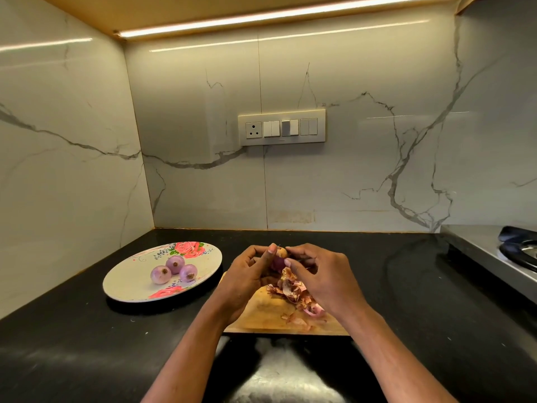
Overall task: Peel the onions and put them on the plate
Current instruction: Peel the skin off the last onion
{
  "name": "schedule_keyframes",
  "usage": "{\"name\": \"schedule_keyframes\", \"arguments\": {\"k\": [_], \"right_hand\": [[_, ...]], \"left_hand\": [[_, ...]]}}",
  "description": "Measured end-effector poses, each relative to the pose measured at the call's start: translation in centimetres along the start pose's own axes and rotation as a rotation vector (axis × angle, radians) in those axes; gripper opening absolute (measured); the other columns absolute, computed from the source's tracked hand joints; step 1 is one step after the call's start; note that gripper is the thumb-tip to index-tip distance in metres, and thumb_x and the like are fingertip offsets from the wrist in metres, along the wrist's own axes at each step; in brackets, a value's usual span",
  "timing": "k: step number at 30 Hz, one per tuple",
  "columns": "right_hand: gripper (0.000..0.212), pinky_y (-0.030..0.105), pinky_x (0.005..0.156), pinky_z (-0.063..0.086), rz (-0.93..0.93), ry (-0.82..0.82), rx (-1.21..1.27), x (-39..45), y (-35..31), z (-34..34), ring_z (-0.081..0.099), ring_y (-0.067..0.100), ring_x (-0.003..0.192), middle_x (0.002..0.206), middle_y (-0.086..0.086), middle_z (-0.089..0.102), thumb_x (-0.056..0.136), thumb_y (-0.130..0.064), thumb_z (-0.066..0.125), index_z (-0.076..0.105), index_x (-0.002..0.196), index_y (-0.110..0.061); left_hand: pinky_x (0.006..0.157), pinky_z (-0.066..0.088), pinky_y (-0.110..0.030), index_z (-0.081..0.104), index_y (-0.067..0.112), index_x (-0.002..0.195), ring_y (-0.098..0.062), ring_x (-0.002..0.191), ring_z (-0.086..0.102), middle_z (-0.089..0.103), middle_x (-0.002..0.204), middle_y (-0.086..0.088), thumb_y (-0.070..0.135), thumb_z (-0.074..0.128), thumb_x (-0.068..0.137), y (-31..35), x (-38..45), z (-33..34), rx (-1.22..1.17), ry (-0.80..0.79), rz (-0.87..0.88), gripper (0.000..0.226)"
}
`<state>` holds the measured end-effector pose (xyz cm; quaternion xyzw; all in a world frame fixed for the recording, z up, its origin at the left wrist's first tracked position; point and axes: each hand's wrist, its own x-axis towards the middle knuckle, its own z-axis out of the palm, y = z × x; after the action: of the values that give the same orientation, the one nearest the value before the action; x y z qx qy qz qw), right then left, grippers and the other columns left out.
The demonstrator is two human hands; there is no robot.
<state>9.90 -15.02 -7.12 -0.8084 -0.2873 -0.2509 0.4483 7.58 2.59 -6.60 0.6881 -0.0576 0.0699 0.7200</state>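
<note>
Two bare forearms reach forward over the black tabletop, converging above a wooden cutting board. On the board, just under the wrists, lies a heap of dry pinkish-brown onion skins, some scraps scattered toward the board's near edge.

The left hand is raised with its back toward the viewer, fingers curled round a small onion, thumb up near the onion's top. The right hand comes in from the other side, palm down, its fingers pinching at the same onion, one near the tan tip and another lower by the loose skin. The onion sits between both hands, held above the far part of the board; its tip is yellowish-brown and the body below shows purple, most of it hidden by the fingers.

Farther left, well apart from the board, a white plate with pink rose prints rests on the tabletop. Three peeled onions lie on it close together, smooth and pale purple, their brown root ends facing up.

At the far right edge is part of a steel stove. Behind everything, a switch panel is set in the marble wall.
</note>
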Motion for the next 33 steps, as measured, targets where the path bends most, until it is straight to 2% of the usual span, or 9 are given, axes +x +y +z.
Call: {"name": "schedule_keyframes", "arguments": {"k": [5, 11, 15, 19, 24, 27, 29, 31, 33], "right_hand": [[0.019, 0.012, 0.077, 0.055, -0.018, -0.005, -0.052, -0.16, 0.25, -0.07, 0.066, -0.005, 0.085, 0.094, -0.014, 0.071, 0.093, -0.03, 0.069, 0.072, 0.111, -0.026], [0.013, 0.009, 0.068, 0.052, 0.04, 0.043, -0.038, -0.3, 0.02, 0.19, 0.066, -0.002, 0.077, 0.085, -0.014, 0.069, 0.087, -0.027, 0.075, 0.071, 0.098, -0.023], [0.013, 0.009, 0.066, 0.053, 0.052, 0.085, -0.046, -0.25, -0.19, 0.41, 0.066, 0.0, 0.076, 0.084, -0.013, 0.069, 0.085, -0.027, 0.077, 0.072, 0.096, -0.021], [0.013, 0.009, 0.065, 0.053, 0.046, 0.115, -0.052, -0.13, -0.54, 0.73, 0.066, 0.001, 0.073, 0.082, -0.012, 0.067, 0.084, -0.023, 0.078, 0.073, 0.096, -0.018], [0.011, 0.008, 0.068, 0.052, 0.111, 0.135, 0.013, 0.25, 0.0, 0.37, 0.067, -0.002, 0.078, 0.084, -0.012, 0.071, 0.088, -0.019, 0.074, 0.076, 0.098, -0.018], [0.012, 0.008, 0.072, 0.052, 0.135, 0.103, 0.079, 0.21, 0.11, 0.04, 0.066, -0.005, 0.086, 0.086, -0.017, 0.072, 0.093, -0.023, 0.068, 0.077, 0.101, -0.023], [0.015, 0.014, 0.078, 0.055, 0.157, 0.063, 0.148, 0.19, -0.08, 0.02, 0.066, -0.006, 0.089, 0.09, -0.017, 0.073, 0.095, -0.029, 0.066, 0.076, 0.105, -0.026], [0.021, 0.018, 0.082, 0.056, 0.156, 0.008, 0.188, 0.24, -0.23, 0.1, 0.067, -0.005, 0.092, 0.095, -0.017, 0.073, 0.091, -0.04, 0.07, 0.074, 0.108, -0.028], [0.026, 0.018, 0.081, 0.056, 0.156, -0.006, 0.198, 0.28, -0.15, 0.08, 0.068, -0.004, 0.092, 0.094, -0.016, 0.074, 0.085, -0.044, 0.075, 0.074, 0.106, -0.029]], "left_hand": [[0.075, 0.055, -0.024, 0.064, 0.012, 0.119, -0.015, 0.087, 0.071, 0.074, 0.102, -0.008, 0.03, 0.072, 0.08, 0.08, -0.12, -0.05, 0.026, -0.036, 0.038, 0.044], [0.081, 0.058, -0.028, 0.062, 0.013, 0.117, -0.018, 0.095, 0.073, 0.074, 0.105, -0.006, 0.027, 0.07, 0.089, -0.3, -0.02, 0.4, 0.154, -0.032, 0.084, 0.032], [0.083, 0.059, -0.03, 0.061, 0.013, 0.115, -0.017, 0.095, 0.073, 0.074, 0.105, -0.004, 0.027, 0.068, 0.091, -0.35, -0.06, 0.65, 0.2, -0.014, 0.108, 0.029], [0.082, 0.059, -0.03, 0.061, 0.01, 0.116, -0.018, 0.096, 0.073, 0.073, 0.107, -0.007, 0.025, 0.068, 0.091, -0.25, -0.17, 0.62, 0.155, -0.018, 0.118, 0.03], [0.085, 0.057, -0.032, 0.062, 0.01, 0.119, -0.02, 0.099, 0.072, 0.072, 0.11, -0.008, 0.033, 0.068, 0.083, -0.2, -0.22, 0.4, 0.068, -0.048, 0.097, 0.043], [0.085, 0.058, -0.032, 0.062, 0.011, 0.121, -0.021, 0.099, 0.072, 0.073, 0.11, -0.009, 0.031, 0.064, 0.086, -0.17, -0.09, 0.28, 0.014, -0.047, 0.056, 0.041], [0.08, 0.057, -0.028, 0.062, 0.011, 0.121, -0.019, 0.096, 0.073, 0.074, 0.106, -0.008, 0.03, 0.062, 0.088, -0.02, -0.09, 0.27, -0.023, -0.034, 0.046, 0.038], [0.078, 0.056, -0.026, 0.063, 0.01, 0.121, -0.016, 0.094, 0.073, 0.074, 0.104, -0.007, 0.028, 0.061, 0.09, 0.09, -0.16, 0.16, -0.054, -0.032, 0.043, 0.036], [0.082, 0.057, -0.031, 0.063, 0.01, 0.121, -0.02, 0.098, 0.072, 0.074, 0.108, -0.01, 0.027, 0.061, 0.089, 0.04, -0.16, 0.05, -0.094, -0.05, 0.026, 0.036]]}}
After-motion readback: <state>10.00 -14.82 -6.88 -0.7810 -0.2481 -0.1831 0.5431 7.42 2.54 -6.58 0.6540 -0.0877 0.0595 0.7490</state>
